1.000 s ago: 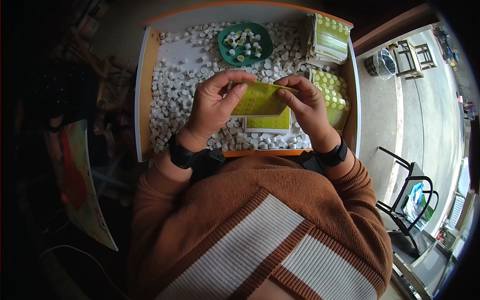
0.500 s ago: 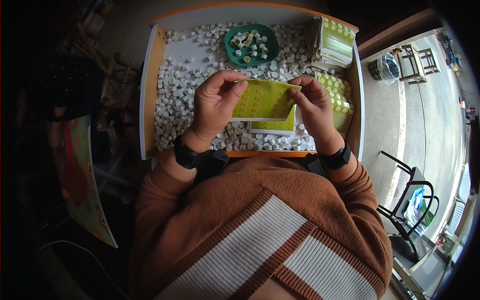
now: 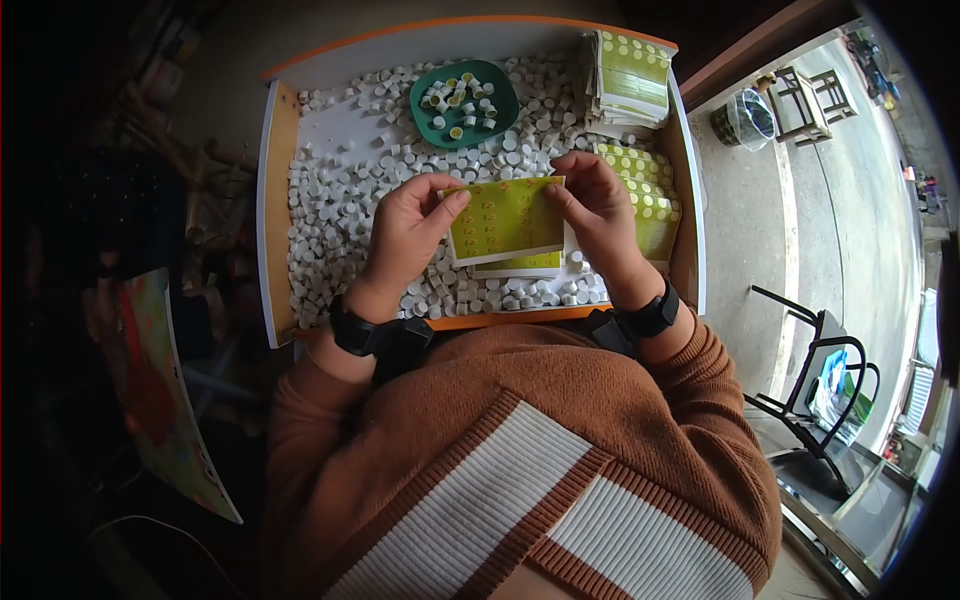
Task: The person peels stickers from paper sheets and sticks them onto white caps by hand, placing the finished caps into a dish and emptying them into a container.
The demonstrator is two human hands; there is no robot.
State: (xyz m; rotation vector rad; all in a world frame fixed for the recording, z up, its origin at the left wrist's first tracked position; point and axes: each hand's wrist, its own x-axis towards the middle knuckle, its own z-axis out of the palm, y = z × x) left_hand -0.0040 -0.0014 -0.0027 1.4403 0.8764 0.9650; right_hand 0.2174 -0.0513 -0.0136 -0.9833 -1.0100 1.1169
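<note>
A green sticker sheet with rows of small printed stickers is held up between my two hands. My left hand pinches its upper left corner between thumb and fingers. At the upper right corner, my right hand grips it the same way. Beneath it, partly hidden, another green sheet lies in the tray. Small white caps are spread all around both hands. Beyond them sits a green plastic dish holding several caps, some with yellow stickers on top.
An orange-edged tray surrounds the caps. Stacks of green sheets and more dotted green sheets line its right side. A black metal chair, a bin with a plastic bag and a wooden stool stand to the right.
The whole view has shifted, so the tray appears further left and lower. The sheet has tilted slightly between my hands, which keep hold of it at both sides.
</note>
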